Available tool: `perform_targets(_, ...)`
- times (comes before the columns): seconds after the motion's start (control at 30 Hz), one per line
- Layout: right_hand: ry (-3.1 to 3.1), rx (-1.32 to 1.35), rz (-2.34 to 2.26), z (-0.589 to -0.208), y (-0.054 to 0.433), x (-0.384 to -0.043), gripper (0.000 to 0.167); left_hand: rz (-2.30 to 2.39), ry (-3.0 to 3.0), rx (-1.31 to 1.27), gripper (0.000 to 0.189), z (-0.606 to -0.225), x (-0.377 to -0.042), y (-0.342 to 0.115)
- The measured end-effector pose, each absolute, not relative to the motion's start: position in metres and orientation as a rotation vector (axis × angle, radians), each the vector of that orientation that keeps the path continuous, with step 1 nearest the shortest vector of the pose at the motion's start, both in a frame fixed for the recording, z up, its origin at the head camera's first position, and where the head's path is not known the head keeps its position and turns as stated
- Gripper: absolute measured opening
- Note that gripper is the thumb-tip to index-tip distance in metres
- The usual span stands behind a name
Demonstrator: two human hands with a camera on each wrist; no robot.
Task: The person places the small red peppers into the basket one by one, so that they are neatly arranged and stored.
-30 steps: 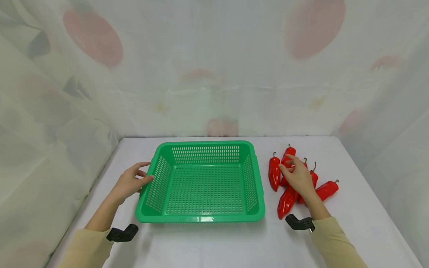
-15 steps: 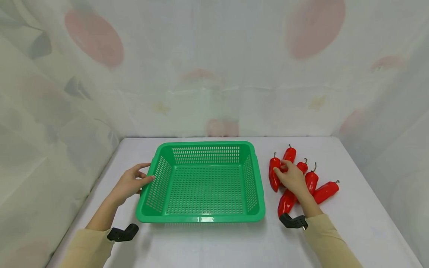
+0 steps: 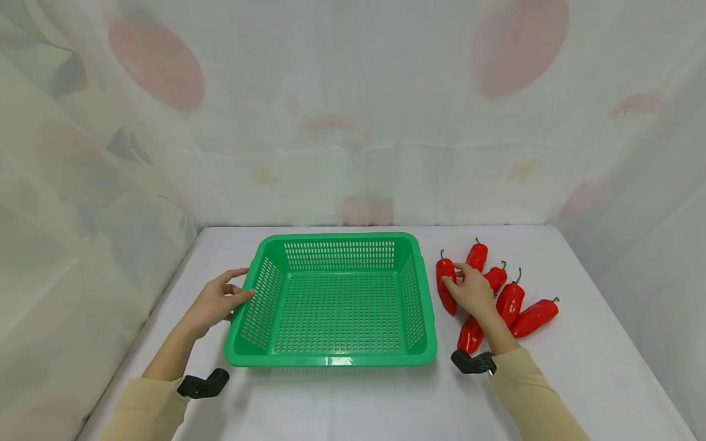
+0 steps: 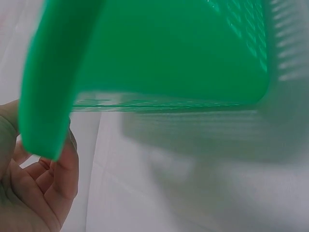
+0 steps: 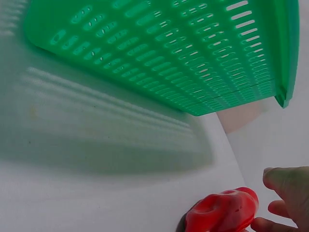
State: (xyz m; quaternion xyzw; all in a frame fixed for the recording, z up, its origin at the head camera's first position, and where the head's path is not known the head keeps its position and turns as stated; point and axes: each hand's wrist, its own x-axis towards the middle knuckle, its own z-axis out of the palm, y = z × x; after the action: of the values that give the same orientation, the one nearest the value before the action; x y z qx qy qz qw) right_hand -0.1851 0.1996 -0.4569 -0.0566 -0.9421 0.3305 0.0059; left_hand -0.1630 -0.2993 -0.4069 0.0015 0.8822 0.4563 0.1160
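Note:
A green plastic basket with slotted walls stands on the white table. My left hand grips its left rim, the thumb over the edge and the other fingers curled underneath; the left wrist view shows this rim close up. On the right side, my right hand is over the leftmost red pepper. In the right wrist view the fingers are right at the side of this pepper, while the thumb is held above it, spread from the fingers.
Several other red peppers lie spread behind and right of my right hand, among them one at the back and one farthest right. A patterned cloth hangs behind the table and along its sides.
My right hand has moved left and slightly forward from over the middle peppers. The leftmost pepper has shifted a little left. The left hand and basket have not moved.

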Motion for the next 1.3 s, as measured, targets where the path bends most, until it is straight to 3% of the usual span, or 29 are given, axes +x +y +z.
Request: perform_targets(1.3, -3.07, -0.349, 0.878, -0.467, 0.177, -0.198, 0.062, 1.369, 2.571, 0.014, 0.067, -0.407, -0.162, -0.298)
